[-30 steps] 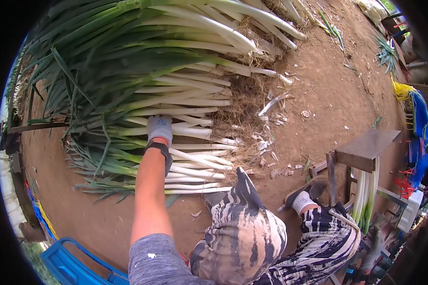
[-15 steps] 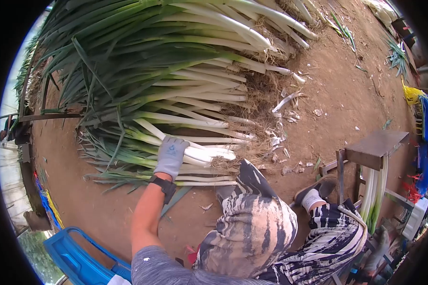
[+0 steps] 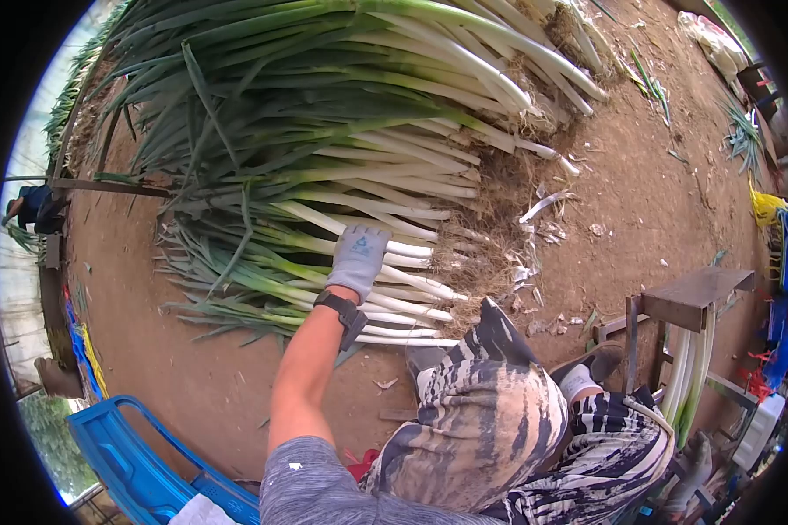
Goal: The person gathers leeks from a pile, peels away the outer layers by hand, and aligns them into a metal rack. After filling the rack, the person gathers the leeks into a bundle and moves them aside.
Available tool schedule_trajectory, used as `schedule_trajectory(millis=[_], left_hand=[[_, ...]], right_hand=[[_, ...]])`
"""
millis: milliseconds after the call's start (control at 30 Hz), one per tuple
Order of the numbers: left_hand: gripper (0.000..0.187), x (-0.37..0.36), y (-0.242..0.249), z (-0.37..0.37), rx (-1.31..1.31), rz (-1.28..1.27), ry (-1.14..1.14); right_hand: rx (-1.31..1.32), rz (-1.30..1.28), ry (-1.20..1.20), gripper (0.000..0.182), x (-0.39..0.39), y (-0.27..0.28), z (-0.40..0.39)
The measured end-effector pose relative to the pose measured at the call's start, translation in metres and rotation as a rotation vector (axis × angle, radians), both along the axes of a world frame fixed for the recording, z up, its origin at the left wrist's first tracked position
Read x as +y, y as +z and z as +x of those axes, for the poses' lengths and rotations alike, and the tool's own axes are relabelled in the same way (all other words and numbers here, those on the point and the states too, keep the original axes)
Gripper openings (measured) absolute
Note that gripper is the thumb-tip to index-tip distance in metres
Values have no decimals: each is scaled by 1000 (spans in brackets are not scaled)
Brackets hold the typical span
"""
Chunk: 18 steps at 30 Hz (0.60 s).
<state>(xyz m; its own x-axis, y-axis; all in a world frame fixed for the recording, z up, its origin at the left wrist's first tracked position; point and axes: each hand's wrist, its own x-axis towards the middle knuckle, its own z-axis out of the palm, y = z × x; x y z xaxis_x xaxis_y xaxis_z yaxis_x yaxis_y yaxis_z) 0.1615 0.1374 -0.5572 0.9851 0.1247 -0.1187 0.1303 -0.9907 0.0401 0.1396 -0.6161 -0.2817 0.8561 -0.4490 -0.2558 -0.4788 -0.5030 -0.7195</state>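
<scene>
My left hand [image 3: 360, 260], in a grey work glove, is at the near side of a large heap of leeks [image 3: 394, 184]. Its fingers are curled over the white shank of a leek [image 3: 311, 216]; their undersides are hidden. More white shanks lie right beside the hand, with roots pointing right and green leaves spreading left. A grey, glove-like shape [image 3: 694, 477] shows at the lower right, near some leeks [image 3: 687, 376] by a metal stand. I cannot make out its fingers or whether it is my right hand.
The metal stand [image 3: 696, 289] is to the right of my legs. A blue plastic object [image 3: 140, 464] is at lower left. Root scraps and peelings [image 3: 534, 210] litter the soil floor. Blue and yellow strands [image 3: 784, 236] hang at the right edge.
The view has shifted, so the heap appears farther right. My left hand has moved up among the shanks relative to the near leeks, and its leek now lies higher.
</scene>
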Motion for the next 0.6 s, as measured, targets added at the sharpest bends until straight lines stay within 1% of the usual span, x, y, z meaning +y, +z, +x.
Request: schedule_trajectory(millis=[33, 100, 200, 300, 333, 400, 467, 567, 600], left_hand=[[18, -1, 4, 0, -3, -3, -22], [15, -2, 12, -4, -6, -14, -69], [11, -8, 18, -21, 77, 49, -206], [7, -21, 15, -45, 44, 39, -252], [6, -26, 16, -49, 42, 55, -305], [6, -35, 11, -53, 65, 51, -325], [8, -37, 2, -56, 75, 18, -328], [9, -37, -7, -49, 92, -10, -305], [9, -37, -8, -45, 62, -34, -265]], right_hand=[[6, 56, 26, 40, -8, -2, 1], [-17, 29, 25, 40, -23, -5, -4], [-22, 11, 15, 40, -21, -7, -7], [-28, 8, 7, 41, -33, -14, -4], [-31, -1, 0, 41, -30, -11, -4], [-32, -18, -7, 41, -24, -3, -9], [-22, -23, 0, 42, 16, 7, -7], [-15, -47, -4, 43, 5, 5, -7], [-10, -57, 2, 43, 4, 5, -8]])
